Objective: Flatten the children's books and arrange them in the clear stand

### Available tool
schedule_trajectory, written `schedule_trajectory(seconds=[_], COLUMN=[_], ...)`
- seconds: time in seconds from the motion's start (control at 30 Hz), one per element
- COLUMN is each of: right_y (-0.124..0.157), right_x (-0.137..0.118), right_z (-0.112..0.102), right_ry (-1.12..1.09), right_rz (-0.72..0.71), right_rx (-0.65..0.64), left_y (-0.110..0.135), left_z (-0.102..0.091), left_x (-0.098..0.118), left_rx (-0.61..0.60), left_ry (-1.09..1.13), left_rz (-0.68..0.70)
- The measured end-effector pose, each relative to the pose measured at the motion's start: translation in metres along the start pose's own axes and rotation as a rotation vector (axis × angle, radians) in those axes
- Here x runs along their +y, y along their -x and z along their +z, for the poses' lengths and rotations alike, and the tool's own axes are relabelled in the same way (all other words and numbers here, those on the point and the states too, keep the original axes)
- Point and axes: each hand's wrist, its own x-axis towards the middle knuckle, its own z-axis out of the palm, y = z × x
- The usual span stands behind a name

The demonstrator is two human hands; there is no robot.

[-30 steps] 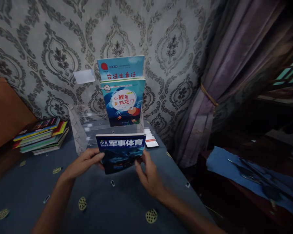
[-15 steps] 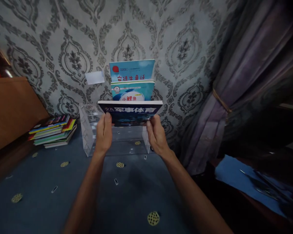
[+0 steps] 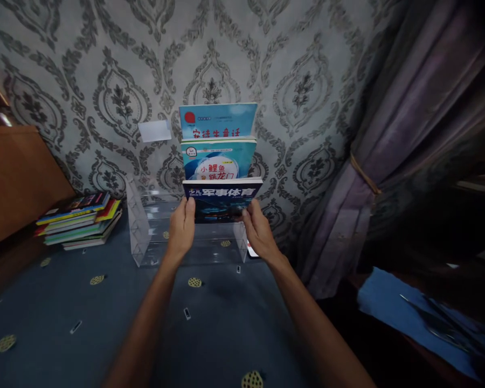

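A dark blue book (image 3: 222,203) with white lettering is held between both hands. My left hand (image 3: 181,226) grips its left edge, thumb on the front cover. My right hand (image 3: 260,227) closes on the right edge in the same way. The book is in front of a clear acrylic tiered rack (image 3: 139,226); whether its lower edge touches the rack is hidden. Behind it, a teal book (image 3: 216,157) stands upright on a higher tier. A light blue book (image 3: 218,119) with red lettering rises at the back.
A stack of books (image 3: 81,221) lies left of the rack on the blue patterned cloth (image 3: 145,323). A brown panel (image 3: 20,183) borders the left. To the right hang a tied purple curtain (image 3: 343,231) and a blue cloth (image 3: 408,312) with metal tools. A white paper (image 3: 154,131) is against the wall.
The dark blue book has moved away from me toward the rack and lower, uncovering more of the teal book. Both hands moved with it, keeping their hold. The view has shifted slightly.
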Motion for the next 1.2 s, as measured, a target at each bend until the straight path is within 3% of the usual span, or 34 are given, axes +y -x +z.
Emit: schedule_trajectory(seconds=[0.23, 0.33, 0.73, 0.97, 1.2], right_y=[0.004, 0.005, 0.005, 0.008, 0.009], right_x=[0.017, 0.021, 0.034, 0.029, 0.020], right_z=[0.010, 0.010, 0.011, 0.016, 0.021], right_ry=[-0.019, 0.018, 0.275, 0.235, 0.184], right_rz=[0.055, 0.062, -0.031, 0.013, 0.038], right_rx=[-0.027, -0.016, 0.015, 0.154, 0.202], left_y=[-0.002, -0.003, -0.001, -0.001, -0.001], left_z=[0.005, 0.006, 0.004, 0.004, 0.004], left_x=[-0.025, -0.030, -0.038, -0.035, -0.040], left_rx=[-0.065, -0.040, -0.013, -0.051, -0.063], left_ry=[-0.011, -0.071, -0.255, -0.481, -0.620], left_rz=[-0.036, -0.024, 0.007, 0.021, 0.017])
